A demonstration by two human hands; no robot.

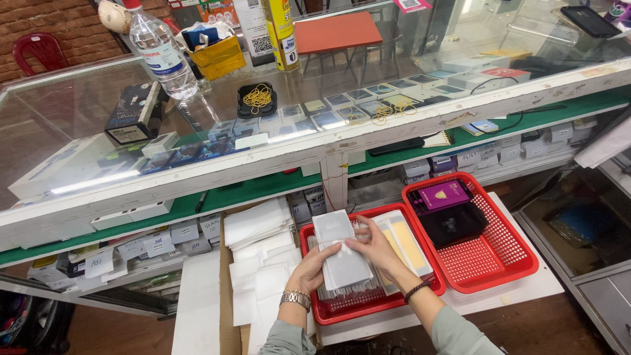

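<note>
— What sits on the low white worktop (526, 289)?

— Two red baskets side by side: the left red basket (315, 312), the right red basket (490, 263). Loose white sheets (259, 263) lie just left of them.

— And the glass counter (79, 112) above?

— A water bottle (161, 56), a yellow box (220, 56), a black tray of rubber bands (256, 100), a yellow spray can (281, 33).

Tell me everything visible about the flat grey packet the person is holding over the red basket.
The flat grey packet is a thin, pale grey rectangle, seemingly glossy plastic or card, held roughly level and slightly skewed. It tops a stack of similar flat packets standing in the left red basket. The left hand grips its lower left edge; the right hand pinches its right side. Its surface looks plain.
</note>
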